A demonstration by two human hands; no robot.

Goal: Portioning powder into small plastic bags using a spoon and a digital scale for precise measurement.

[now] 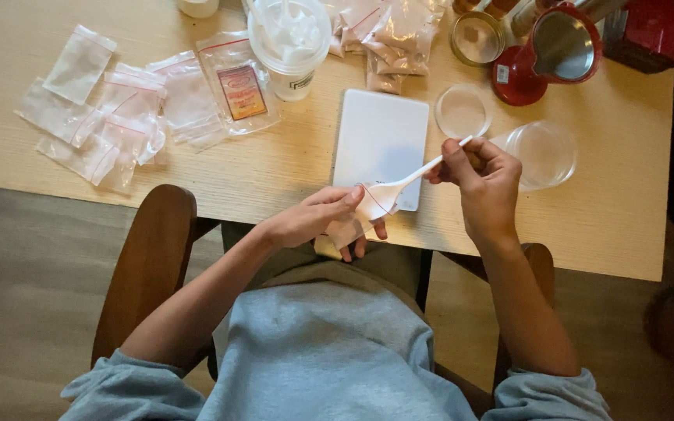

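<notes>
spillage looks the likely slip, since the left hand [317,218] pinches a small clear bag [349,228] over the worktop [274,168] edge while the right hand's [481,175] grip closes on a white spoon [399,187] tipped into its narrow mouth.

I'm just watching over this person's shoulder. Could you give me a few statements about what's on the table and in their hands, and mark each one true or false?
1. The right hand holds a white plastic spoon. True.
2. The left hand holds a glass jar. False: it holds a small clear bag at the spoon's bowl.
3. A white scale lies flat on the wooden table. True.
4. The empty clear bags lie at the person's right. False: they lie at the left.
5. A lidded plastic cup stands beyond the scale. True.
</notes>
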